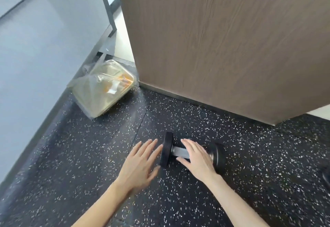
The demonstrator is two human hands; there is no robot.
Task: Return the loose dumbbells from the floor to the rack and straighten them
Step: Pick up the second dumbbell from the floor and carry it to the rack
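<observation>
A clear plastic bag (pixel 102 88) with a tray inside lies on the speckled black floor (pixel 71 146) by the grey wall (pixel 35 39). The left hand (pixel 139 164) is spread flat and holds nothing, its fingertips just beside the dumbbell's left end. The dumbbell (pixel 192 152) lies on the floor near a brown wooden panel (pixel 223 39). The right hand (pixel 198 157) is flat over its handle, fingers not closed around it.
</observation>
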